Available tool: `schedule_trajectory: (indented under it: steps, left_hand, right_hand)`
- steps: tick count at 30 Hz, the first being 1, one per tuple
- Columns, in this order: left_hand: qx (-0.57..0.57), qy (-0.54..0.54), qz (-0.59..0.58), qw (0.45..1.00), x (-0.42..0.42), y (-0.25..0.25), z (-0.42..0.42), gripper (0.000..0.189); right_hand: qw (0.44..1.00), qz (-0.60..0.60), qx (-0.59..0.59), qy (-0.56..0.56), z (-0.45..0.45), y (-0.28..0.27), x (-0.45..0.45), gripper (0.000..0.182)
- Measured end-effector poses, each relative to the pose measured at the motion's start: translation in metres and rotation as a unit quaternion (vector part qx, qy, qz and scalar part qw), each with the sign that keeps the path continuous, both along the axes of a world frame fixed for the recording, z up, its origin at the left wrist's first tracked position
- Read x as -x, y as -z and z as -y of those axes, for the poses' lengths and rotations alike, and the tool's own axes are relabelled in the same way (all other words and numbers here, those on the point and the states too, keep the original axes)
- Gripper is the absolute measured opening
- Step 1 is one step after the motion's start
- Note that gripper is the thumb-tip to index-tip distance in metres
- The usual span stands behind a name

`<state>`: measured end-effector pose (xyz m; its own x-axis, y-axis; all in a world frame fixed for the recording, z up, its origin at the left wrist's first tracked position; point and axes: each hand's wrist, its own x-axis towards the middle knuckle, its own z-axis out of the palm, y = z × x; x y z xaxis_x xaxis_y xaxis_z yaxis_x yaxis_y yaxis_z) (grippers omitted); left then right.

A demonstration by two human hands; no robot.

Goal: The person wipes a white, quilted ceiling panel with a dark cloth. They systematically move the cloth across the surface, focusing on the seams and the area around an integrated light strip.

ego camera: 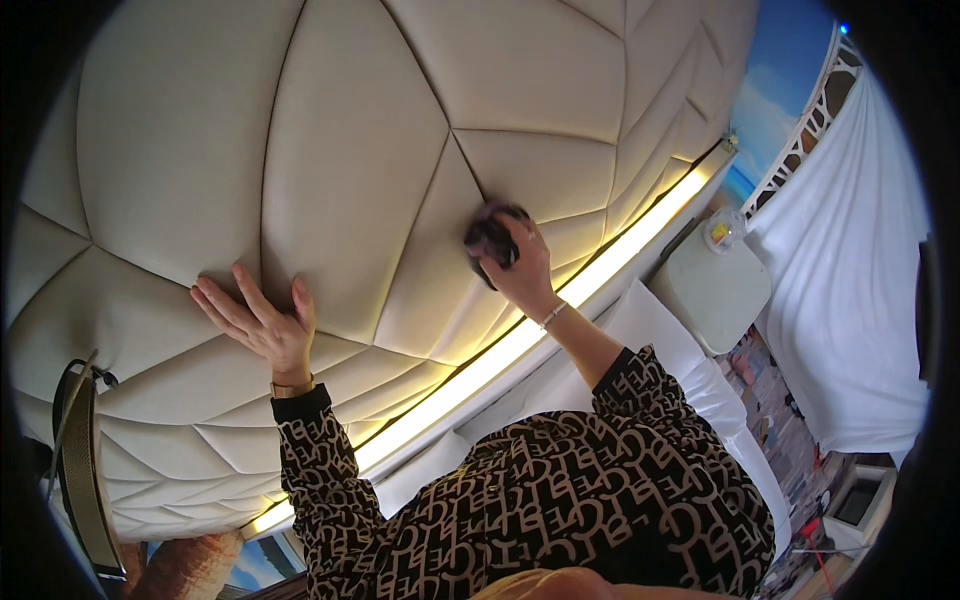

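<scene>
In the head view my left hand (259, 322) rests with spread fingers against a beige padded wall panel (352, 187) with dark seams, and nothing is in it. My right hand (521, 262) grips a dark, bunched item (491, 238), perhaps a cloth, and holds it against the same panel to the right. Motion blurs this item, so its exact kind cannot be told. A lit strip (517, 352) runs slantwise along the panel's edge, behind my right forearm.
A pale rounded side table (712, 300) bears a clear container (724, 231) at the right. White drapery (832, 300) hangs beyond it. White bedding (675, 337) lies beside me. A curved, dark-edged fixture (86, 465) stands at the lower left.
</scene>
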<state>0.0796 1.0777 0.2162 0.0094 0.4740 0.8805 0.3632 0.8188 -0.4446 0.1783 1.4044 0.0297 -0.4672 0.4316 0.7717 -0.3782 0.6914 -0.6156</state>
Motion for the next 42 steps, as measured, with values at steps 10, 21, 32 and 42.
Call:
schedule_trajectory:
  steps: [10, 21, 32, 42]
  left_hand:
    - [0.007, -0.012, 0.007, 1.000, 0.001, 0.009, 0.012, 0.079]
    - [-0.008, -0.014, 0.010, 1.000, 0.002, 0.010, 0.011, 0.078]
    - [-0.011, -0.006, 0.029, 1.000, 0.009, 0.027, 0.028, 0.075]
    - [-0.022, 0.029, 0.053, 0.998, 0.008, 0.023, 0.014, 0.074]
  right_hand:
    - [0.983, -0.153, -0.105, 0.000, 0.000, -0.013, 0.046, 0.087]
    - [0.999, -0.011, 0.008, -0.032, 0.032, 0.055, 0.017, 0.060]
    - [0.939, -0.261, -0.204, 0.094, 0.016, -0.345, 0.075, 0.051]
    - [0.930, -0.218, -0.294, 0.013, 0.041, -0.190, 0.060, 0.063]
